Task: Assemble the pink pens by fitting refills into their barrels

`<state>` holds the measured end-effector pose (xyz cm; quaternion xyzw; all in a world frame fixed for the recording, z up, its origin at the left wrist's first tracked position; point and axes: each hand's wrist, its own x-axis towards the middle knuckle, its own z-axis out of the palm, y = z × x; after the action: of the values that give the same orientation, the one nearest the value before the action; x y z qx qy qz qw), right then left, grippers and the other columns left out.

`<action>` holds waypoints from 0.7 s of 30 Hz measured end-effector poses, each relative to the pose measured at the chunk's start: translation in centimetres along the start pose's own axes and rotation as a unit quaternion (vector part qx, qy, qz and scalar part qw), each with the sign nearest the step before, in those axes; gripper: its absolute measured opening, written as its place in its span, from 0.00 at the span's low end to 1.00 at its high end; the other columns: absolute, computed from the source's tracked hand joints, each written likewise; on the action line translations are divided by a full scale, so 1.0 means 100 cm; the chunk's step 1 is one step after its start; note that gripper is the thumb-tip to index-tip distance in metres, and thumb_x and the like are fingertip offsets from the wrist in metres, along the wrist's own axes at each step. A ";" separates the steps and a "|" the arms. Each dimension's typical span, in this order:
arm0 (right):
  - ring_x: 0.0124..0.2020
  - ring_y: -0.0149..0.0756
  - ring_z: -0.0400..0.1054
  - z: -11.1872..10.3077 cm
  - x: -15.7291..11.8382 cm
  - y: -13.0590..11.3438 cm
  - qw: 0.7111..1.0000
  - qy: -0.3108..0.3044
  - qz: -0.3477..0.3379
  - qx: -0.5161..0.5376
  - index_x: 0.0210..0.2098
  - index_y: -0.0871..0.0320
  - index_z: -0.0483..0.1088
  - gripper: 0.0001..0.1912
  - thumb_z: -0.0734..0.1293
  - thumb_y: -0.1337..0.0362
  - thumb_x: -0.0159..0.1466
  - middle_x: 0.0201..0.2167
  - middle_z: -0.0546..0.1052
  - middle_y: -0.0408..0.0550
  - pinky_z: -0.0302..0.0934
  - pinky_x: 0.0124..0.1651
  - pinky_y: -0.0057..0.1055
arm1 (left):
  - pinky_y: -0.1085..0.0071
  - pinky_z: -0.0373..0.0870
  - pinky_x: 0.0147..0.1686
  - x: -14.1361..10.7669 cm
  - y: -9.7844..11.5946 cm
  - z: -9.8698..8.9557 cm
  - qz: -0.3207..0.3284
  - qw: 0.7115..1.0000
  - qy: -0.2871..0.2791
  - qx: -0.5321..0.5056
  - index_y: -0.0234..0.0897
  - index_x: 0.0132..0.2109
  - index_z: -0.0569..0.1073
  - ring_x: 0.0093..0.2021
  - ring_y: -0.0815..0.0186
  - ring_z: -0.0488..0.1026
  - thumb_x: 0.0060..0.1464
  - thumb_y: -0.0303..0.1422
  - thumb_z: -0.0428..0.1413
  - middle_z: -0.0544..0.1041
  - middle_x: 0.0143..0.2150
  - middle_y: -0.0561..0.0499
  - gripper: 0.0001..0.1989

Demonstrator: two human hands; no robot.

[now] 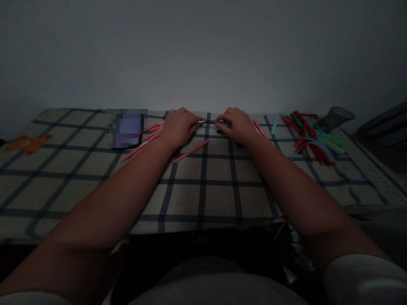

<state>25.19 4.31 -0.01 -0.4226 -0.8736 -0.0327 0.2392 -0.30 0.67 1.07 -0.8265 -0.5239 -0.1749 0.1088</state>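
Note:
Near the back of the table, my left hand [178, 129] and my right hand [234, 123] face each other across a short gap. Spanning that gap is a thin pen-like rod [210, 121], dark toward the right and pale, metallic-looking toward the left. Left fingertips pinch the pale end; the thumb and fingers of the right close on the dark end. One slim pink stick [190, 151] lies slantwise in front of the left hand. More pink sticks [136, 150] are partly hidden behind the left hand and forearm, and a few others [260, 128] show beside the right wrist.
A checked cloth [219, 199] covers the table, which meets a plain wall [203, 55]. A phone [129, 129] is left of the sticks, with an orange flat shape [28, 144] farther left. Red and green strips [313, 142] lie at right by a tipped clear cup [335, 118].

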 end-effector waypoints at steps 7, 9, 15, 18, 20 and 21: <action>0.50 0.52 0.71 -0.004 -0.001 0.006 0.996 -0.015 0.078 -0.041 0.47 0.55 0.84 0.14 0.68 0.56 0.72 0.47 0.83 0.58 0.61 0.53 0.45 | 0.52 0.68 0.57 0.000 -0.006 -0.002 -0.095 0.995 0.028 -0.012 0.45 0.62 0.84 0.57 0.46 0.74 0.71 0.38 0.51 0.85 0.51 0.39 0.21; 0.48 0.51 0.72 -0.004 -0.001 0.004 0.995 -0.047 0.077 -0.048 0.43 0.55 0.85 0.12 0.70 0.57 0.70 0.44 0.84 0.56 0.61 0.51 0.43 | 0.52 0.68 0.57 0.000 -0.007 0.000 -0.106 0.994 0.028 -0.010 0.46 0.61 0.85 0.57 0.46 0.74 0.72 0.39 0.51 0.85 0.50 0.39 0.21; 0.45 0.48 0.74 -0.008 -0.002 -0.001 0.993 -0.079 0.070 -0.053 0.41 0.55 0.86 0.11 0.71 0.58 0.69 0.42 0.85 0.54 0.61 0.48 0.40 | 0.54 0.69 0.53 0.000 -0.006 -0.001 -0.108 0.993 0.045 -0.011 0.43 0.57 0.86 0.53 0.49 0.75 0.72 0.40 0.53 0.85 0.46 0.39 0.19; 0.45 0.48 0.74 -0.009 -0.002 0.000 0.993 -0.081 0.063 -0.054 0.41 0.55 0.86 0.10 0.72 0.58 0.68 0.43 0.85 0.53 0.61 0.48 0.40 | 0.52 0.70 0.52 0.000 -0.005 -0.003 -0.108 0.993 0.038 -0.006 0.44 0.58 0.86 0.53 0.47 0.75 0.72 0.40 0.52 0.85 0.47 0.38 0.20; 0.45 0.47 0.75 -0.010 -0.002 0.000 0.992 -0.095 0.062 -0.049 0.40 0.55 0.86 0.10 0.72 0.58 0.68 0.41 0.85 0.53 0.61 0.47 0.40 | 0.51 0.69 0.52 0.000 -0.005 -0.003 -0.112 0.993 0.034 -0.002 0.46 0.58 0.86 0.53 0.47 0.75 0.73 0.40 0.52 0.85 0.48 0.38 0.20; 0.44 0.47 0.75 -0.010 -0.002 0.000 0.992 -0.102 0.062 -0.045 0.39 0.55 0.86 0.10 0.72 0.58 0.67 0.40 0.85 0.52 0.61 0.47 0.40 | 0.51 0.69 0.53 0.000 -0.006 -0.003 -0.113 0.993 0.035 -0.002 0.47 0.58 0.86 0.53 0.47 0.75 0.73 0.41 0.52 0.85 0.47 0.38 0.19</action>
<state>25.71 3.95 0.79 -0.4872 -0.8633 -0.0143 0.1310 -0.89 0.82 1.31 -0.7554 -0.6096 -0.2161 0.1049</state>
